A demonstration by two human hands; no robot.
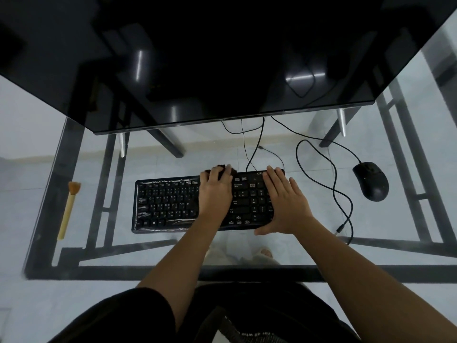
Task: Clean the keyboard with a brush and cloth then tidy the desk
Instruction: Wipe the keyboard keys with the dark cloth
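Note:
A black keyboard (168,206) lies on the glass desk (272,253), its left part under a shiny clear film. My left hand (214,191) presses a dark cloth (223,169) onto the keyboard's upper middle, fingers curled over the cloth, which shows only at the fingertips. My right hand (284,201) lies flat on the keyboard's right end with fingers straight and the thumb at the front edge. A brush (68,209) with a pale wooden handle and tan bristles lies on the desk far to the left, apart from both hands.
A large dark monitor (222,58) overhangs the back of the desk. A black wired mouse (371,180) sits at the right, its cable (333,184) looping between it and the keyboard. The desk's black frame shows through the glass.

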